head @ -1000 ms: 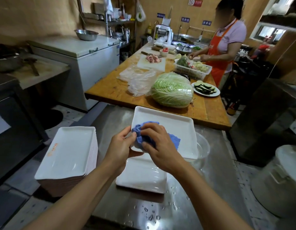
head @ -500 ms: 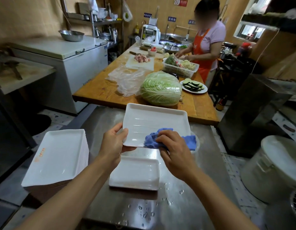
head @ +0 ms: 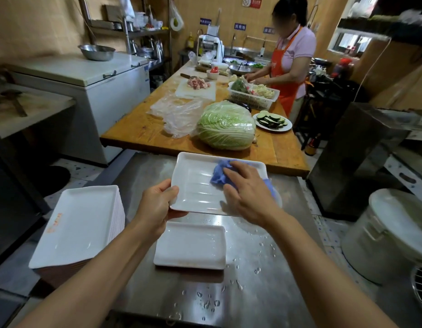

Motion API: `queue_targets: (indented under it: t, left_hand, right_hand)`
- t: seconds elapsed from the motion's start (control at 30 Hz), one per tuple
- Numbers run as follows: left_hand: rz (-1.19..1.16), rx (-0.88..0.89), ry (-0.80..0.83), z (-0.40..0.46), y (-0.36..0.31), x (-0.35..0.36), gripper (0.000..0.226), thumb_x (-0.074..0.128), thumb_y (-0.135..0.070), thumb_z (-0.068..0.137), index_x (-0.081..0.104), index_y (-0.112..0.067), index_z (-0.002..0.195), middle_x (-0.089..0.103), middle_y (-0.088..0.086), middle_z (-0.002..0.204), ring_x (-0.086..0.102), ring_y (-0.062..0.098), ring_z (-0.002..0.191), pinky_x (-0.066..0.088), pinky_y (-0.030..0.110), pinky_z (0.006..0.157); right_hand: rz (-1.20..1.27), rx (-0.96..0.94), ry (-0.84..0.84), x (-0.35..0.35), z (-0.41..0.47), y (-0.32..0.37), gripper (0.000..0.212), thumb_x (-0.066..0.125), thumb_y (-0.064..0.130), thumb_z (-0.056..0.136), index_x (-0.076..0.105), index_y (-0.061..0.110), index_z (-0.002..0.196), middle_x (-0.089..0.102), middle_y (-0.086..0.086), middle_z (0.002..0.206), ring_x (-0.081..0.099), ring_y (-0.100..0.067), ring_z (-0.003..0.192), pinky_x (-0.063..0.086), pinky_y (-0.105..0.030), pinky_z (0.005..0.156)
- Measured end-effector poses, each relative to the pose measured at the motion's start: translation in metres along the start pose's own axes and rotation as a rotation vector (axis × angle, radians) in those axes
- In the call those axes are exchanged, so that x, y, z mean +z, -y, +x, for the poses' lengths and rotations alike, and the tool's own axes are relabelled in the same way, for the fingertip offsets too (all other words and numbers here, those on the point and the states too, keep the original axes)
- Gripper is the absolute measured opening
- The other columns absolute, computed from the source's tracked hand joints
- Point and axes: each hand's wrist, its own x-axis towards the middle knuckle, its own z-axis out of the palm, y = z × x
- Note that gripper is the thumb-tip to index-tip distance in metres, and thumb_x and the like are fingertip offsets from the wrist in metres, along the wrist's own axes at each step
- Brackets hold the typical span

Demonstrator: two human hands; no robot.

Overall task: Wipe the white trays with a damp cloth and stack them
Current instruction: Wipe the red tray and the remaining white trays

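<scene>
I hold a white rectangular tray (head: 195, 185) above the steel table (head: 252, 280). My left hand (head: 157, 205) grips its near left corner. My right hand (head: 246, 194) presses a blue cloth (head: 219, 174) onto the tray's right side, fingers spread over it. Wet streaks show on the tray's floor. Below it another white tray (head: 191, 247) lies flat on the table. A tall stack of white trays (head: 79, 223) stands to the left.
A wooden table (head: 143, 133) beyond holds a cabbage (head: 226, 125), a plastic bag, a white basket (head: 253, 98), a plate of sliced aubergine (head: 272, 119) and a cutting board. A person in an orange apron (head: 291, 67) works there. A white lidded bucket (head: 392, 233) stands right. Water drops dot the steel table.
My right hand has swept the blue cloth from the tray's near left, along its near edge, up to its far right. My left hand keeps its grip on the tray.
</scene>
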Motion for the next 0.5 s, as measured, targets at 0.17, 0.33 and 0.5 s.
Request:
queue_targets:
  t: [0.17,0.33,0.5]
  left_hand:
    - [0.101,0.040,-0.019,0.000,-0.002,0.001,0.025,0.043,-0.011,0.098,0.062,-0.018,0.112,0.067,0.009,0.100,0.065,0.023,0.082,0.051,0.026,0.050]
    - [0.096,0.060,-0.109,0.006,-0.009,-0.015,0.022,0.045,-0.009,0.097,0.064,-0.020,0.099,0.067,0.001,0.087,0.062,0.018,0.073,0.049,0.023,0.043]
    - [0.093,0.045,-0.158,0.007,-0.011,-0.020,0.032,0.044,-0.006,0.096,0.063,-0.029,0.085,0.065,-0.002,0.082,0.059,0.017,0.073,0.049,0.027,0.049]
  right_hand:
    - [0.048,-0.162,0.103,0.019,-0.011,0.038,0.047,0.040,0.033,0.096,0.039,0.021,0.141,0.024,0.002,0.153,0.015,-0.015,0.139,0.015,-0.034,0.117]
    - [-0.027,-0.215,0.074,0.016,-0.046,0.019,0.060,0.058,0.012,0.078,0.048,0.025,0.135,0.034,0.009,0.148,0.028,-0.011,0.135,0.022,-0.022,0.108]
    - [-0.117,-0.178,0.035,0.010,-0.062,-0.015,0.058,0.058,-0.010,0.078,0.055,0.017,0.129,0.042,0.002,0.143,0.037,-0.018,0.132,0.027,-0.023,0.108]
